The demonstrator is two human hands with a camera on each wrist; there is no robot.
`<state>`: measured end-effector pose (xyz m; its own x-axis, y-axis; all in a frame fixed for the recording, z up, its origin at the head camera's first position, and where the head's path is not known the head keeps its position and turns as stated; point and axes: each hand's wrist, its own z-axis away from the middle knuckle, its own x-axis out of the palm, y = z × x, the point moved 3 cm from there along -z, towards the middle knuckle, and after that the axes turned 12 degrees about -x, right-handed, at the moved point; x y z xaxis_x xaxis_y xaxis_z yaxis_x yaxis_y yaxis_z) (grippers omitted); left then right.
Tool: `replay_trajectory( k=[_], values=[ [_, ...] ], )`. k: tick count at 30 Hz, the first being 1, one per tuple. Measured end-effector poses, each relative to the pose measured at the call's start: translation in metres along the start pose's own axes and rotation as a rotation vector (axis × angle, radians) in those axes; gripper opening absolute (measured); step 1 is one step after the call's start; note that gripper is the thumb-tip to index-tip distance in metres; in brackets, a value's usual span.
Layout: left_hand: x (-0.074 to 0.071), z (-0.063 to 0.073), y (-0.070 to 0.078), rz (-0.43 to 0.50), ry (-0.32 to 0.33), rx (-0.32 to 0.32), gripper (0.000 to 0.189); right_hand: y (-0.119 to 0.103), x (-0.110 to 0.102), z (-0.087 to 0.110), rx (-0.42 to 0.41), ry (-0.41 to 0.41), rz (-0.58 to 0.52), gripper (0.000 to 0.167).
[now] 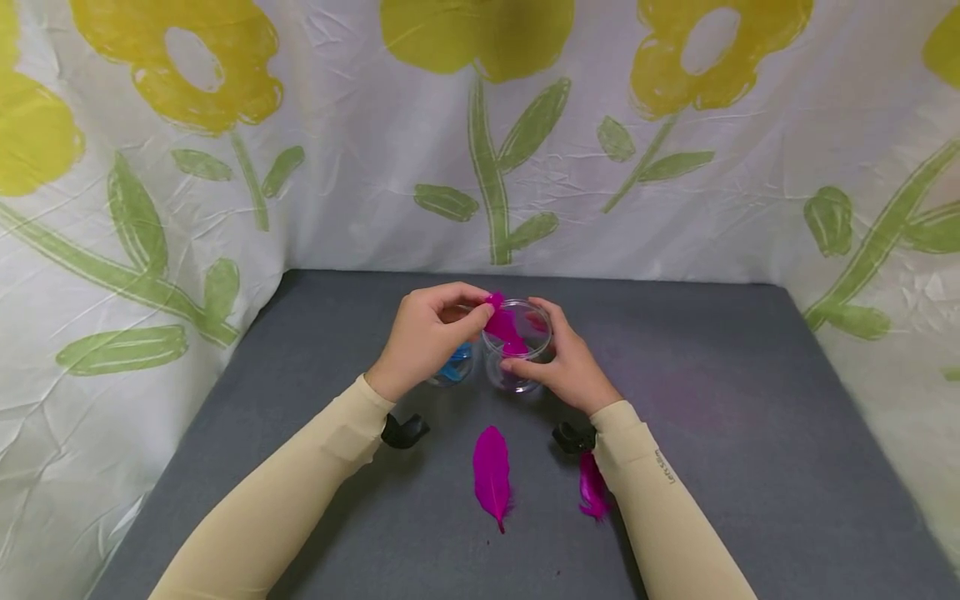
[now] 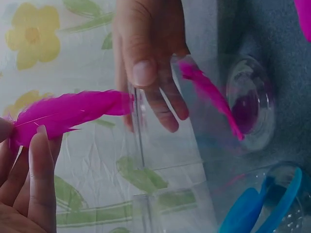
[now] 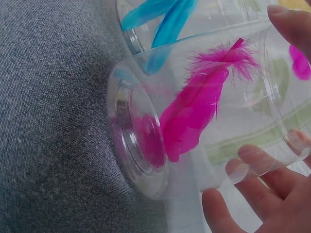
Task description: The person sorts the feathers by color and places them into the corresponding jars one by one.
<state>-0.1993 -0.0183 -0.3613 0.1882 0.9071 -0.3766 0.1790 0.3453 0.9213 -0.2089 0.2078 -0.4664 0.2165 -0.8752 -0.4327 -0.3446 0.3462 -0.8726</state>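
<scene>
My left hand (image 1: 435, 329) pinches a magenta feather (image 2: 73, 114) by one end, with its other end at the mouth of a clear plastic jar (image 3: 146, 179). Around the side of that jar curl the fingers and thumb of my right hand (image 1: 566, 362). One magenta feather (image 3: 194, 107) leans inside the jar, which stands upright on the table. Close beside it, partly behind my left hand in the head view, is a second clear jar (image 1: 450, 381) holding blue feathers (image 2: 243, 211).
A loose magenta feather (image 1: 492, 471) lies on the grey table (image 1: 720, 467) in front of the jars. Another magenta feather (image 1: 592, 487) lies partly under my right forearm. A white cloth with yellow flowers (image 1: 360, 208) hangs behind and at both sides.
</scene>
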Motion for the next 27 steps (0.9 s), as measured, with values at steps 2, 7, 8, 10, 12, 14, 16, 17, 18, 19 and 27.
replay_trajectory(
  k=[2,7,8,10,12,14,16,17,18,19,27],
  values=[
    [0.002,-0.002,-0.001,-0.019,0.005,-0.006,0.023,0.0,0.0,0.001,0.0,-0.001,-0.004,0.103],
    [0.008,-0.006,-0.003,-0.071,0.016,-0.014,0.023,0.0,0.0,0.001,-0.004,-0.005,-0.007,0.103],
    [0.01,-0.007,-0.003,-0.076,0.013,-0.015,0.023,0.0,0.0,0.0,-0.004,-0.005,-0.007,0.104],
    [0.013,-0.009,-0.004,-0.079,0.002,-0.019,0.022,0.0,-0.001,0.001,0.0,-0.003,-0.004,0.104],
    [0.017,-0.011,-0.005,-0.076,-0.01,-0.021,0.021,0.0,-0.001,0.001,0.003,-0.003,-0.005,0.104],
    [0.021,-0.013,-0.007,-0.085,-0.016,-0.02,0.02,0.0,-0.001,0.001,0.003,-0.003,-0.005,0.104],
    [0.025,-0.015,-0.008,-0.099,-0.017,-0.013,0.019,0.001,-0.001,0.001,-0.002,-0.004,-0.006,0.104],
    [0.027,-0.017,-0.009,-0.108,-0.015,-0.008,0.018,0.001,-0.001,0.001,-0.005,-0.004,-0.008,0.104],
    [0.029,-0.018,-0.01,-0.12,-0.012,-0.002,0.018,0.001,-0.001,0.001,-0.009,-0.004,-0.009,0.104],
    [0.031,-0.019,-0.011,-0.13,-0.009,0.006,0.017,0.001,-0.001,0.001,-0.014,-0.005,-0.008,0.104],
    [0.039,-0.021,-0.017,-0.185,-0.029,0.043,0.023,0.002,-0.003,0.0,-0.027,-0.009,0.001,0.103]
  ],
)
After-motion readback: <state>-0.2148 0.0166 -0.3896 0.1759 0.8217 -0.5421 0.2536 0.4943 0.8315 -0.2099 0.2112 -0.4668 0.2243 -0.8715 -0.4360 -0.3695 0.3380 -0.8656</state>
